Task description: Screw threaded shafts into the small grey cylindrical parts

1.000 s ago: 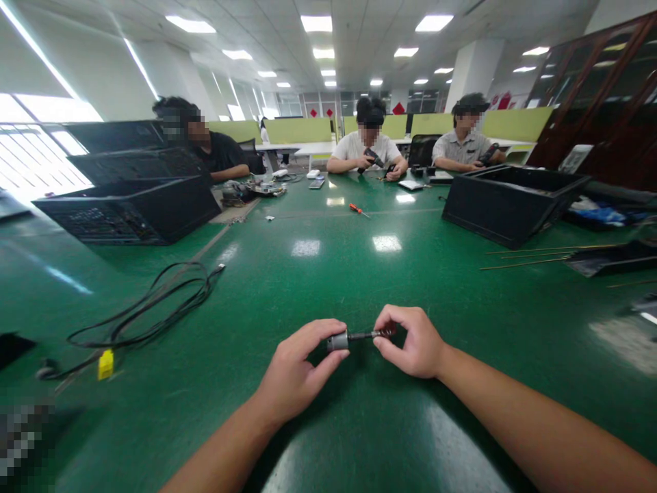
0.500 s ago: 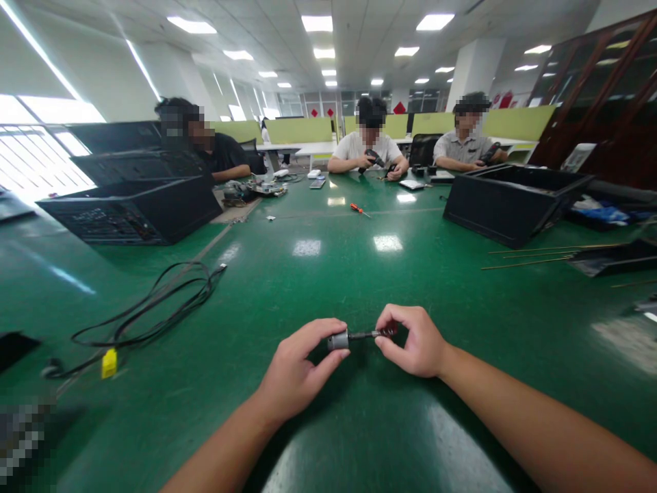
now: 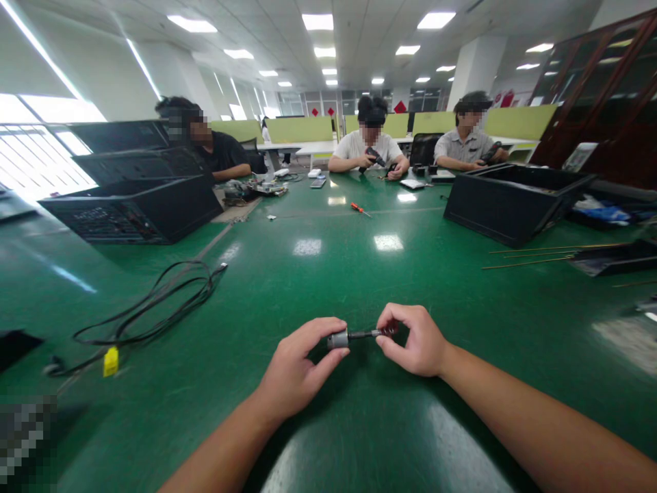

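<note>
My left hand (image 3: 295, 370) pinches a small grey metal cylinder (image 3: 337, 339) between thumb and fingers, just above the green table (image 3: 328, 274). A thin dark shaft (image 3: 362, 335) runs from the cylinder to the right. My right hand (image 3: 415, 340) is closed on the shaft's far end, where a dark red handle (image 3: 389, 331) shows between the fingers. Both forearms reach in from the bottom edge.
A coil of black cable (image 3: 154, 301) with a yellow plug (image 3: 109, 361) lies at the left. Black computer cases stand at the left (image 3: 138, 205) and right (image 3: 508, 198). Thin rods (image 3: 534, 257) lie at the right. A red screwdriver (image 3: 359, 209) lies mid-table. Three people sit at the far end.
</note>
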Motion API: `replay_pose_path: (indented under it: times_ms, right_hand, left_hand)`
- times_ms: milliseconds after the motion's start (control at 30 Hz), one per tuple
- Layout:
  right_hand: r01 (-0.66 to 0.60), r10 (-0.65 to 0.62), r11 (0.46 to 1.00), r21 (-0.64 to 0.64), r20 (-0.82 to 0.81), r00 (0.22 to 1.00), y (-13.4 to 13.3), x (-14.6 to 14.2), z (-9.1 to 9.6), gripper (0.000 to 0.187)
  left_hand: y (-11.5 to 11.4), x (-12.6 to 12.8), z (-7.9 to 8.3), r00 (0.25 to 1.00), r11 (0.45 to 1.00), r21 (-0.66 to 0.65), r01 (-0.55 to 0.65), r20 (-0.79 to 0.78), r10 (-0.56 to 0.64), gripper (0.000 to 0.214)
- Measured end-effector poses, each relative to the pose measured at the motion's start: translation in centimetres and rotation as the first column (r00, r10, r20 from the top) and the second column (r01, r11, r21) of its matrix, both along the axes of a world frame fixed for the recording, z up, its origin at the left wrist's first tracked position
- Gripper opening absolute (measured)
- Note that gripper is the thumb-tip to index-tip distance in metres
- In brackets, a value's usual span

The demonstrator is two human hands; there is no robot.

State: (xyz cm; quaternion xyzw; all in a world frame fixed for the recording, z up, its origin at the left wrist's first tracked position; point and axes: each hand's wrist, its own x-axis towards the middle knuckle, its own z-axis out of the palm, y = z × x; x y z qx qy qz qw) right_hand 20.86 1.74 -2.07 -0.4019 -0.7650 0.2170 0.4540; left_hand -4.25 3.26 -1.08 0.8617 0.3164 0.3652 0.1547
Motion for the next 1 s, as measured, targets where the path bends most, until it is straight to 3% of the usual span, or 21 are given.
replay_pose_path:
  times_ms: [633,767,833,900,1000]
  right_hand:
    - [0.0,0.0,1.0,-0.017,0.006,1.0,0.0,0.2,-0.1,0.008]
    - [0.002,-0.003,1.0,-0.027,-0.016,1.0,0.2,0.3,-0.1,0.008]
    - [0.01,-0.011,1.0,-0.027,-0.036,0.999,0.3,0.3,-0.1,0.008]
    - [0.009,-0.011,1.0,-0.029,-0.049,0.999,0.4,0.2,-0.2,0.008]
    - [-0.007,0.005,0.999,-0.035,-0.055,0.998,0.5,-0.1,-0.4,0.008]
  left_hand:
    - [0.0,-0.1,0.6,1.0,1.0,-0.013,-0.026,0.012,0.026,0.028]
    - [-0.1,-0.5,1.5,0.984,0.99,-0.055,-0.129,0.115,0.134,0.023]
    - [0.1,-1.3,2.4,0.943,0.965,-0.164,-0.203,0.234,0.238,0.024]
    - [0.4,-2.8,3.2,0.879,0.91,-0.351,-0.219,0.334,0.34,0.032]
    - [0.3,-5.8,4.2,0.746,0.75,-0.632,-0.195,0.401,0.532,0.048]
